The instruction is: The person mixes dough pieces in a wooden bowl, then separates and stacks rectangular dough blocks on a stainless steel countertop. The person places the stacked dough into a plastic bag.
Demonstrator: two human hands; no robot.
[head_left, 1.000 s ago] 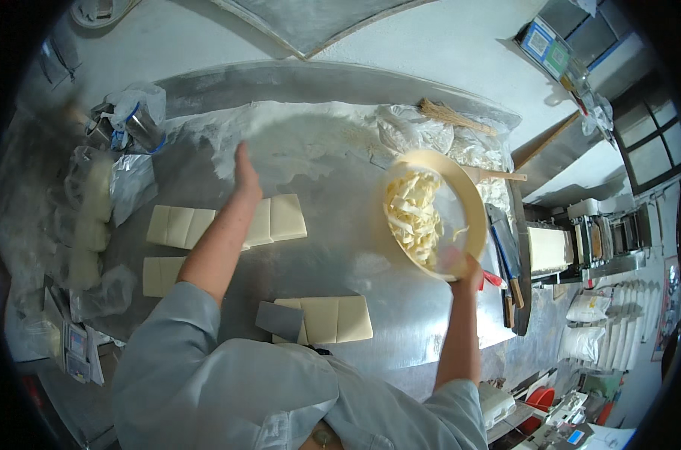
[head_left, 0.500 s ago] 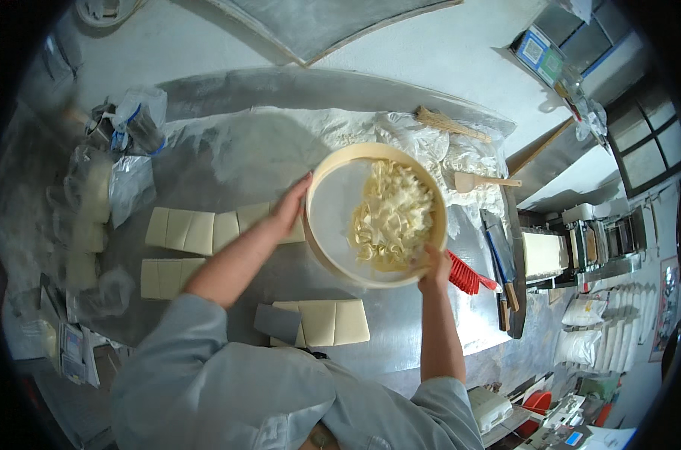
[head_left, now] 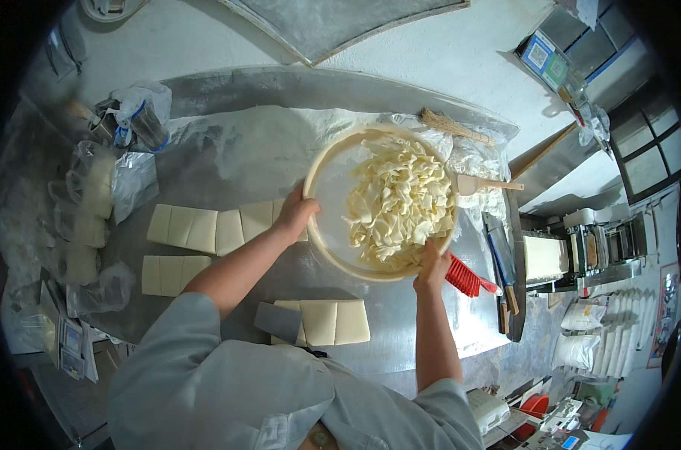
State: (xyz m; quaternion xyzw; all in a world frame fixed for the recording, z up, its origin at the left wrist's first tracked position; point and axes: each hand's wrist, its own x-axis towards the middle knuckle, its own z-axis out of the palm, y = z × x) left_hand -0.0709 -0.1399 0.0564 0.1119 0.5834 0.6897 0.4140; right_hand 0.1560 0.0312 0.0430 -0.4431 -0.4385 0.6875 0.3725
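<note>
A round sieve (head_left: 328, 196) with a pale rim hangs over the metal table, held between my two hands. My left hand (head_left: 298, 216) grips its left rim and my right hand (head_left: 432, 266) its lower right rim, both closed on it. Pale yellow, flat dough pieces (head_left: 400, 202) lie heaped on the right part of the mesh. Below my left forearm are rows of cut dough slabs (head_left: 181, 227). A red brush (head_left: 466, 276) rests just right of my right hand. Nearer my body, a grey scraper (head_left: 278, 322) lies against more dough slabs (head_left: 339, 322).
White flour (head_left: 280, 124) covers the table's back edge. At right are a straw whisk (head_left: 454, 127), a wooden paddle (head_left: 490, 184) and long knives (head_left: 501, 251). Plastic bags and metal containers (head_left: 147, 127) crowd the left. A dough machine (head_left: 599, 244) stands beyond the table's right edge.
The sieve has shifted slightly up and to the right. The dough pieces, blurred before, now look looser and spread over more of the mesh. Both hands still hold the rim.
</note>
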